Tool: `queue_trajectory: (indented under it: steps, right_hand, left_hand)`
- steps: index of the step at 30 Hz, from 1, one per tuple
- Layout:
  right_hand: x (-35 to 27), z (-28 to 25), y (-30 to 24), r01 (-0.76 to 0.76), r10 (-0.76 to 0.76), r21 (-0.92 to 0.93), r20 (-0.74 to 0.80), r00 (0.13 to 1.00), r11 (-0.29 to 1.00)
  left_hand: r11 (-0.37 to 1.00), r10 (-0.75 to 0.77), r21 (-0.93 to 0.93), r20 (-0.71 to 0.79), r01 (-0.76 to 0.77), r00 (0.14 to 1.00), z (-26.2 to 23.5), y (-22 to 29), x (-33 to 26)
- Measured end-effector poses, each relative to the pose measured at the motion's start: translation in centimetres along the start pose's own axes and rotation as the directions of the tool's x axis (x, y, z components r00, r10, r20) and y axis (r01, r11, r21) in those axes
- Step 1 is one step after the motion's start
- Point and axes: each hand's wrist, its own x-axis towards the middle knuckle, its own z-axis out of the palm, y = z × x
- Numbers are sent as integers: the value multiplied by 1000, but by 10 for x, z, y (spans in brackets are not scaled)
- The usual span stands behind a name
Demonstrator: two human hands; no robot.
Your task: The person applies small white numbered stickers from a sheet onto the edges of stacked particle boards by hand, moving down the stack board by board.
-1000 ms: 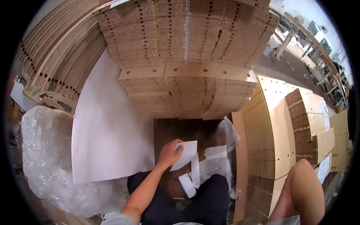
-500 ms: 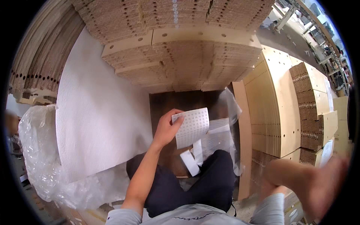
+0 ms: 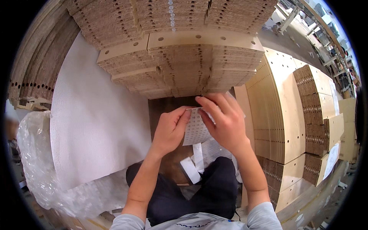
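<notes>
A white sheet of small printed labels [image 3: 196,132] is held up in front of my knees. My left hand [image 3: 170,130] pinches its upper left corner between thumb and fingers. My right hand [image 3: 226,120] is at the sheet's upper right, thumb against its face and fingers curled over the top edge. Whether a single label is between those fingertips is too small to tell. Below the sheet, a small white box [image 3: 190,170] lies between my legs, with a strip of white paper [image 3: 198,156] beside it.
Stacked drilled boards [image 3: 180,65] rise just ahead of my hands. More pale boards [image 3: 274,115] stand at the right. To the left are a large white foam sheet [image 3: 99,115] and crumpled clear plastic wrap [image 3: 34,153]. Further boards [image 3: 42,57] stack at the far left.
My right hand has swung in from the lower right and taken the sheet's upper right. The sheet is now between both hands, and my left hand has shifted slightly.
</notes>
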Motion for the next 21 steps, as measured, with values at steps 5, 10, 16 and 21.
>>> queue_trajectory:
  steps: [5, 10, 16, 21]
  right_hand:
    - [1, 12, -7, 113, -114, -68, -16, 993, 991]
    - [-2, 20, -1, 141, -145, -95, -32, 989, 985]
    - [6, 17, -2, 202, -207, -79, -65, 976, 976]
    - [5, 21, 1, 209, -211, -57, -29, 977, 976]
  left_hand:
    - [977, 32, 211, -72, -16, 997, 4, 4, 1]
    - [998, -40, 45, -61, 43, 997, 6, -5, 2]
    - [985, -93, -144, -3, 92, 996, -1, -13, 3]
    - [982, -101, -152, 77, 111, 992, -7, -24, 6]
